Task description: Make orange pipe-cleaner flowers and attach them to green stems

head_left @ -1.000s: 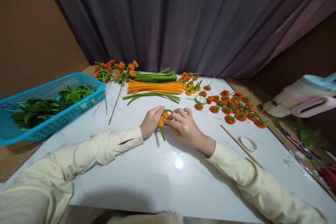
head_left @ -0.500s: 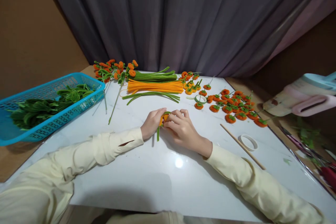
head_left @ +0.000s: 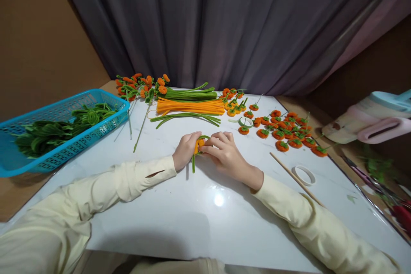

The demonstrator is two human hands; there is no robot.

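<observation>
Over the middle of the white table, my left hand (head_left: 186, 152) is closed on a small orange pipe-cleaner piece (head_left: 199, 144). A green pipe cleaner (head_left: 193, 163) goes with it; one end hangs down below the fingers and another stretch loops over the top toward the right. My right hand (head_left: 224, 154) meets it from the right, fingers bent and pinching at the green pipe cleaner. Its fingertips partly cover the piece, so the exact grip is hidden. Just beyond lie loose green pipe cleaners (head_left: 186, 117) and a bundle of orange ones (head_left: 189, 106).
A blue basket (head_left: 80, 137) of green leaf shapes stands left. Orange pipe-cleaner persimmons (head_left: 282, 135) cluster at the right, near a green tape roll (head_left: 245, 122). A wooden stick (head_left: 295, 177) and white tape ring (head_left: 304, 175) lie nearer me. A tumbler (head_left: 349, 122) stands far right.
My right hand has shifted slightly to the right, away from my left, and more of the orange piece shows between them. My left hand stays almost in place.
</observation>
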